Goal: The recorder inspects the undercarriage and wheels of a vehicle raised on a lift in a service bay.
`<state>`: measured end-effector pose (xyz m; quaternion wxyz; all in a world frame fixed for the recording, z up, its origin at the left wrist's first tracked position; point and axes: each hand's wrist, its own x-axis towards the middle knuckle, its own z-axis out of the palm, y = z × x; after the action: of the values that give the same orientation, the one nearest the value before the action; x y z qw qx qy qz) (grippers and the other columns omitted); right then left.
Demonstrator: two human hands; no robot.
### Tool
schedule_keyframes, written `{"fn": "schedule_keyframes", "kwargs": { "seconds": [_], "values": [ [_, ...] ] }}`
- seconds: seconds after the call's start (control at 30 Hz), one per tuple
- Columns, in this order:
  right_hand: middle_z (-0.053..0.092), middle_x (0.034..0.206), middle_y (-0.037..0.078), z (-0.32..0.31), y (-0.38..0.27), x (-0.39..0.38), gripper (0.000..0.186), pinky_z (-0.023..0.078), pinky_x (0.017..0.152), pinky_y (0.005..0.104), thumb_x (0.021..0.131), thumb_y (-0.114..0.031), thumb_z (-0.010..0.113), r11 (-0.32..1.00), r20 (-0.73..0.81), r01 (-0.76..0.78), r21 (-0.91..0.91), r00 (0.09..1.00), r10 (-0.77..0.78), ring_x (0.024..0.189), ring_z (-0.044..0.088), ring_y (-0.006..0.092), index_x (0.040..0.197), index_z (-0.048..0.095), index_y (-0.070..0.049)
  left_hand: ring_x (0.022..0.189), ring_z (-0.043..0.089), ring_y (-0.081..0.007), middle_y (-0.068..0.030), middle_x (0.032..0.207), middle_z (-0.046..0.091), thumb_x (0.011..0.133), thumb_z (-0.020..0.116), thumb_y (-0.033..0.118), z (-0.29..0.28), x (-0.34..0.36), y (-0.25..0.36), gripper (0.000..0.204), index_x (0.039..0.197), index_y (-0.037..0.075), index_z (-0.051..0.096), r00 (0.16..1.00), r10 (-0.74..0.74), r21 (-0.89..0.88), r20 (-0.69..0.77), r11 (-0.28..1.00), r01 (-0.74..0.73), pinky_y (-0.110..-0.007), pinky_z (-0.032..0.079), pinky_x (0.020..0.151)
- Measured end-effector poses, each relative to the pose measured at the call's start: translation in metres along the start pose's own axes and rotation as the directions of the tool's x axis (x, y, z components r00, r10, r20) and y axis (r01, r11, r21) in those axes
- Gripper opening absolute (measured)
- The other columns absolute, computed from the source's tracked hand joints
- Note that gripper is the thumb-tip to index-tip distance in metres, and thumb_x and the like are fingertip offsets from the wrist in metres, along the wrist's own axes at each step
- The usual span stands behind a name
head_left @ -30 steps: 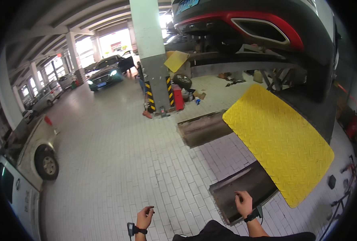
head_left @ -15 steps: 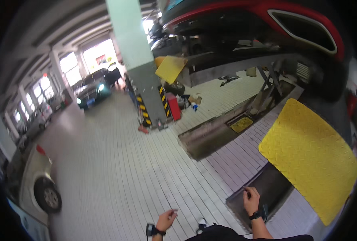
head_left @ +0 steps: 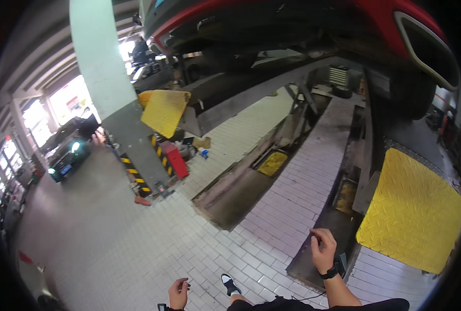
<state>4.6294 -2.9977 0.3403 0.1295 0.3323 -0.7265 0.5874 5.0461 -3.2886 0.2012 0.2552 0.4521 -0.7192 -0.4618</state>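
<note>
My left hand [head_left: 178, 293] hangs at the lower edge over the white tiled floor [head_left: 246, 272], fingers loosely bent and apart, holding nothing. My right hand [head_left: 323, 251] is above the near end of a dark recessed channel [head_left: 305, 264], fingers curved and slightly apart with nothing visible in them. Right of it is a large yellow textured ramp plate [head_left: 409, 207] on the lift. A second recessed channel [head_left: 228, 205] runs left of that one, with a tiled strip [head_left: 292, 181] between them. My shoe [head_left: 228, 283] shows between my hands.
A raised red-and-dark car [head_left: 272, 26] hangs overhead, with a second yellow plate [head_left: 165, 111] on the lift. A pillar [head_left: 129, 145] has striped markings and a red box [head_left: 176, 160] beside it. A car with lit headlights [head_left: 67, 155] is at left, scissor supports [head_left: 305, 98] at centre back.
My view has swung right and moved closer to the lift, showing more of both channels and the car's underside. My shoe has come into view; my hands stay low, still holding nothing visible.
</note>
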Motion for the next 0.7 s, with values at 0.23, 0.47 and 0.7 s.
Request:
{"fn": "schedule_keyframes", "kwargs": {
  "seconds": [0.23,0.47,0.7],
  "values": [
    [0.066,0.096,0.010,0.045,-0.004,0.029,0.021,0.047,0.066,0.0278,0.090,0.004,0.063,0.924,-0.190,-0.111,-0.365,0.981,0.043,0.076,0.060,0.0165,0.109,0.073,0.000,0.079,0.072,-0.0155,-0.0078,0.089,0.076,0.101,0.064,0.017,0.047,0.205,0.038,0.024,0.119,0.005,0.074,0.960,0.196,-0.046,0.198,0.981,-0.191,-0.030,0.055,0.068],
    [0.068,0.092,0.009,0.102,-0.036,0.088,0.022,0.045,0.061,0.0280,0.090,0.004,0.064,0.814,-0.207,-0.134,-0.566,0.978,0.017,0.068,0.058,0.0149,0.110,0.073,-0.001,0.081,0.072,-0.0152,-0.0094,0.094,0.077,0.099,0.065,0.013,0.073,0.334,0.056,0.022,0.117,0.006,0.075,0.904,0.216,-0.217,0.368,0.966,-0.142,-0.028,0.052,0.064],
    [0.070,0.096,0.010,0.141,-0.043,0.093,0.024,0.045,0.059,0.0275,0.086,0.005,0.065,0.705,-0.154,-0.197,-0.681,0.980,0.125,0.066,0.059,0.0149,0.108,0.074,-0.001,0.079,0.072,-0.0147,-0.0112,0.093,0.077,0.097,0.064,0.011,0.103,0.375,0.015,0.022,0.115,0.002,0.075,0.865,0.202,-0.328,0.460,0.944,-0.045,-0.027,0.049,0.061]
  ]
}}
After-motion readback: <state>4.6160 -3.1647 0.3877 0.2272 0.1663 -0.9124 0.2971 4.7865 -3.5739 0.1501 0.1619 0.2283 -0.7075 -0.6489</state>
